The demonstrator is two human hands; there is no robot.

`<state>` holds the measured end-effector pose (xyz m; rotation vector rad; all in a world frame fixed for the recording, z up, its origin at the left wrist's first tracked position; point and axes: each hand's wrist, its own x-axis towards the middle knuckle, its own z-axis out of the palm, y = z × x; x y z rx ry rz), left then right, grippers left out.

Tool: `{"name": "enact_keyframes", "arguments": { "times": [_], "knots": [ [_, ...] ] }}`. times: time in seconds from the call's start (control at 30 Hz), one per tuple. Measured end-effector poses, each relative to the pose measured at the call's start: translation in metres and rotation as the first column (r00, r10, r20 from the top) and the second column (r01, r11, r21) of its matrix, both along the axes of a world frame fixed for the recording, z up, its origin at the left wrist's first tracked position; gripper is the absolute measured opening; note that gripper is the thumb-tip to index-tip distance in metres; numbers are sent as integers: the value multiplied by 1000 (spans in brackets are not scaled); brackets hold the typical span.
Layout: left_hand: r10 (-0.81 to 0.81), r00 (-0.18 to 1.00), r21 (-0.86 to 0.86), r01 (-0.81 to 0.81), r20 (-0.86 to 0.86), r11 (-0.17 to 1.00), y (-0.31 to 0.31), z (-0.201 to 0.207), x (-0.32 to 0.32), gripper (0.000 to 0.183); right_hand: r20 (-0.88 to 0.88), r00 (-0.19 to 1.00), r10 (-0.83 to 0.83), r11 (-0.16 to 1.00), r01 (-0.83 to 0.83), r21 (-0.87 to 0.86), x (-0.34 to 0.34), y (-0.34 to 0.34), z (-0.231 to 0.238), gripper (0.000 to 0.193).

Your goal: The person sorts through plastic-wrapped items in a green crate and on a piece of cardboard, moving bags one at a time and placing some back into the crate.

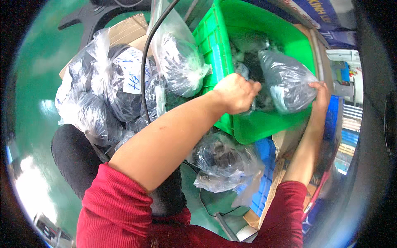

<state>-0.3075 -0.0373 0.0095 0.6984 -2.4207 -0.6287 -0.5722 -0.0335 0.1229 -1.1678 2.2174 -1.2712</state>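
My right hand (320, 93) is closed on the gathered neck of a clear plastic bag (287, 80) full of dark contents. That bag hangs tilted over the inside of a green plastic crate (223, 53), with a pale label on its side. Over the crate's near left rim my left hand (237, 93) makes a fist, and clear plastic of another bag shows at its edges. More bagged dark items (250, 45) lie deeper in the crate, partly blurred. What the bags contain is too unclear to name.
Several filled clear bags (120, 82) are heaped on cardboard at the left, one with a handwritten label. Another bag (225, 159) lies below the crate, beside a blue crate (264, 165). A black cable (144, 70) crosses in front of the heap. Shelves (349, 124) stand at right.
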Motion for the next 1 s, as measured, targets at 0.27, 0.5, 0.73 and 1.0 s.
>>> {"name": "enact_keyframes", "arguments": {
  "times": [0.27,0.5,0.73,1.0],
  "knots": [
    [290,953,432,-226,-88,873,2,27,11,21,126,985,116,941,-68,-331,97,92,99,15],
    [652,574,863,242,-495,443,-26,43,56,22,-195,973,125,968,-162,-190,182,148,153,12],
    [490,615,769,342,-618,540,-22,69,94,21,149,983,106,990,-91,-104,231,163,80,18],
    [414,688,682,161,-596,714,-24,57,92,21,263,959,105,994,-110,5,261,142,-14,17]
  ]
}}
